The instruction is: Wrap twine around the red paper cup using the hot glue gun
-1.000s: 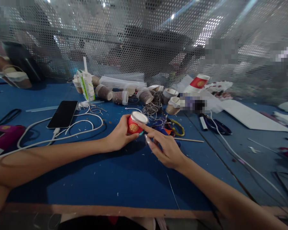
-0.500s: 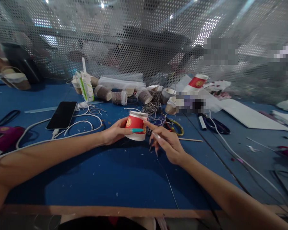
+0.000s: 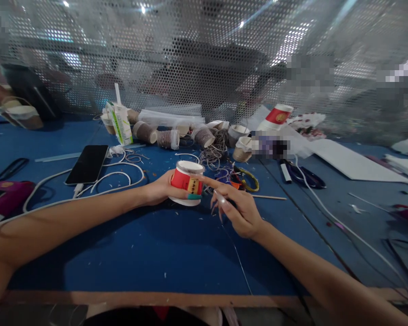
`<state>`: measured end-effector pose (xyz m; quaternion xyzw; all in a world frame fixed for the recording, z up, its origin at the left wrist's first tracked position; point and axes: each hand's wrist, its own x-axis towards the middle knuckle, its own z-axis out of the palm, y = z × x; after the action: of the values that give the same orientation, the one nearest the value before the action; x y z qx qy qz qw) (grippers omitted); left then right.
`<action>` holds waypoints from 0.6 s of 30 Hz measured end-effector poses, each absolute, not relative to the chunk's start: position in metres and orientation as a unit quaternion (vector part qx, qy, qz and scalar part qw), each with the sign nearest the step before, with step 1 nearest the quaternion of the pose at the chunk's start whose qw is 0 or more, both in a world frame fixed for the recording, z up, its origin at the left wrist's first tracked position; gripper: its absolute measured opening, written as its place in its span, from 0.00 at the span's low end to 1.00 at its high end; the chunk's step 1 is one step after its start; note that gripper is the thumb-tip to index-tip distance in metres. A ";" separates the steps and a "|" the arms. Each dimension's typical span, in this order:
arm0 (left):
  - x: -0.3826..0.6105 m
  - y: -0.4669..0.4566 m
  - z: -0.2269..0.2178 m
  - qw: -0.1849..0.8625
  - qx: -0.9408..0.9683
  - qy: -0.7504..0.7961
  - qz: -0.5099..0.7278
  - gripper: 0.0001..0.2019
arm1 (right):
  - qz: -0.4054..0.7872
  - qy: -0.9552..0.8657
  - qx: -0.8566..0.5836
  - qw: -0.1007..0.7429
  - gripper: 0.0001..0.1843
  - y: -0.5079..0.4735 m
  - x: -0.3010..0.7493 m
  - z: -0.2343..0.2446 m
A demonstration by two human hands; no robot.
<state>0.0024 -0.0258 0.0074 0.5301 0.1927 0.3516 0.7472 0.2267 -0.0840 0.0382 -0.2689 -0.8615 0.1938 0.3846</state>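
My left hand [image 3: 162, 189] is wrapped round a red and white paper cup [image 3: 181, 179], its thumb lying across the front. The cup is held a little above the blue table, mouth up and tilted slightly toward me, with a tan printed patch facing forward. My right hand [image 3: 236, 206] is at the cup's right side. Its index finger stretches out to the cup just below the rim, seemingly touching it, while the other fingers are loosely bent and apart. No object shows in my right hand.
Behind the cup lie several twine-wrapped cups [image 3: 168, 139] and tangled twine [image 3: 214, 151]. A phone [image 3: 87, 164] on a white cable is at left, near a magenta glue gun [image 3: 10, 199]. Stacked red and white cups [image 3: 278, 116], scissors [image 3: 304, 176] and white card [image 3: 353, 163] are at right.
The cup has turned in my left hand, so its printed patch now faces me, and it has tipped to show its mouth. My right index finger stays by the rim.
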 end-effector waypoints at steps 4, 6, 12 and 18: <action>0.001 -0.027 0.009 0.747 0.537 0.193 0.340 0.29 | 0.206 -0.853 -0.262 0.402 0.17 -0.082 0.225 0.037; 0.000 -0.026 0.009 0.746 0.544 0.191 0.334 0.29 | 0.208 -0.851 -0.259 0.407 0.16 -0.082 0.225 0.036; -0.003 -0.024 0.008 0.747 0.558 0.179 0.314 0.28 | 0.209 -0.842 -0.273 0.416 0.17 -0.085 0.225 0.035; -0.002 -0.024 0.009 0.752 0.549 0.175 0.319 0.30 | 0.218 -0.848 -0.242 0.418 0.15 -0.080 0.228 0.032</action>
<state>-0.0020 -0.0240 0.0086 0.5489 0.1753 0.3189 0.7525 0.2282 -0.0796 0.0324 -0.2422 -0.8481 0.2178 0.4178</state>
